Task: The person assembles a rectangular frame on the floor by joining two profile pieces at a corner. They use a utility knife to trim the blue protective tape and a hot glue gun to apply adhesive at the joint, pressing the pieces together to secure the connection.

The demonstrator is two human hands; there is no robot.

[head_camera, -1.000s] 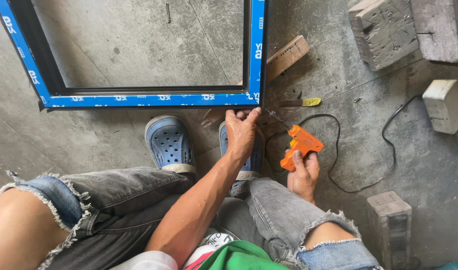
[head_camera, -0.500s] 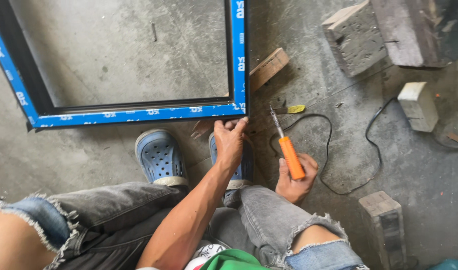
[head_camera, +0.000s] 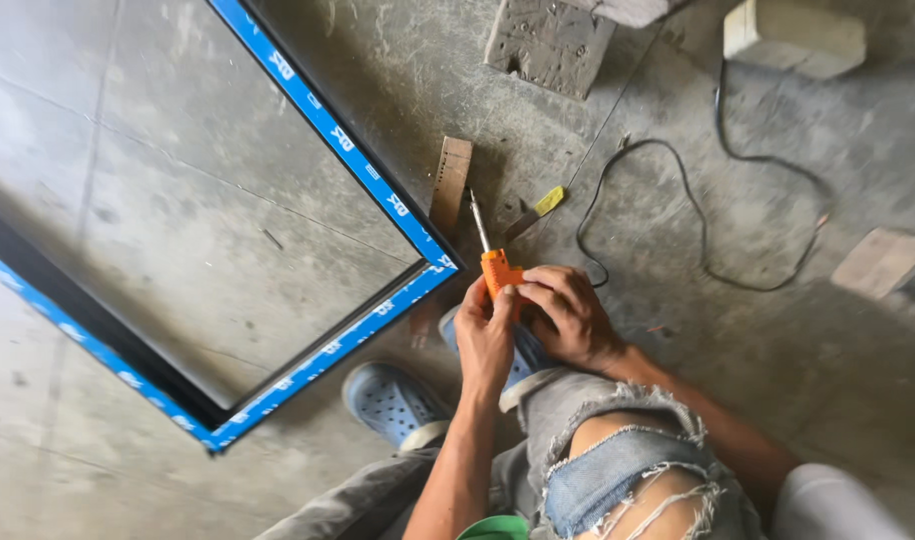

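— Two hands on one tool?
— Yes — the left hand and the right hand both clasp the orange-handled screwdriver at centre frame, its shaft pointing up.
— And around it?
— Its tip sits just beside the blue-taped frame corner; a black cable loops to the right, blue clogs below.

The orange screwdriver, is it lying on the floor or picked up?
Picked up: both hands, left hand and right hand, grip the orange screwdriver above the floor.
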